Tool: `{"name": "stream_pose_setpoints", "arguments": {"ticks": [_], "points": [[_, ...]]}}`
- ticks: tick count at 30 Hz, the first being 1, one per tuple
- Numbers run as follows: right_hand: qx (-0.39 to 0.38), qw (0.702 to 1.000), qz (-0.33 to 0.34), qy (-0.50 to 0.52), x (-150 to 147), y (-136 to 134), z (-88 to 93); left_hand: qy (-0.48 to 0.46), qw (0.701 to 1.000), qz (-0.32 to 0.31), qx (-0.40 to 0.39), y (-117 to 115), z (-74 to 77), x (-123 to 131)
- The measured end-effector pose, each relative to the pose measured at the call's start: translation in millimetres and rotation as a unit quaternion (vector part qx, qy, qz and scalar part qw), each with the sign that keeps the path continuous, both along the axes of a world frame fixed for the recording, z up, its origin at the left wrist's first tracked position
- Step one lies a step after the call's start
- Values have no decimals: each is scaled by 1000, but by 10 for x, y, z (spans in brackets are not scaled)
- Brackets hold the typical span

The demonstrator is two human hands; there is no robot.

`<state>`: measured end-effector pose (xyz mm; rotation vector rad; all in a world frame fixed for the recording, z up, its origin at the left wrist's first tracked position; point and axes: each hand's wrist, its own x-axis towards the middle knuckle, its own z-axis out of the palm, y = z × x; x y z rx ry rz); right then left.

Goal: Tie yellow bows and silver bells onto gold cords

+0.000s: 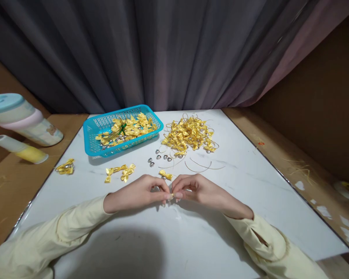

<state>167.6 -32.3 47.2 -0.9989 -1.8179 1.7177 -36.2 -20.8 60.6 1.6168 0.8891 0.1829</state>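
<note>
Left hand [139,192] and right hand [197,190]: my fingertips meet, pinching one small yellow piece [172,195] between them; yellow bow [165,174] just beyond, on white table [221,232].

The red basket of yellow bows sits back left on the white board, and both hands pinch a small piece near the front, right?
Not quite: the head view shows the basket is turquoise blue, not red. It does hold yellow bows at the back left of the white board, and the left hand and right hand pinch a small piece near the front.
</note>
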Motion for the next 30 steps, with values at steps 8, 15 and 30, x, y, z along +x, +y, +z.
{"name": "stream_pose_setpoints", "arguments": {"ticks": [8, 15, 30], "points": [[-2, 1000, -2, 5, -14, -1, 7, 2, 1000, -1, 5, 3, 11, 1], [4, 1000, -6, 9, -15, 0, 10, -7, 1000, -1, 1, 3, 2, -5], [-5, 1000, 20, 15, -3, 13, 10, 10, 1000, -27, 13, 10, 29, -14]]}}
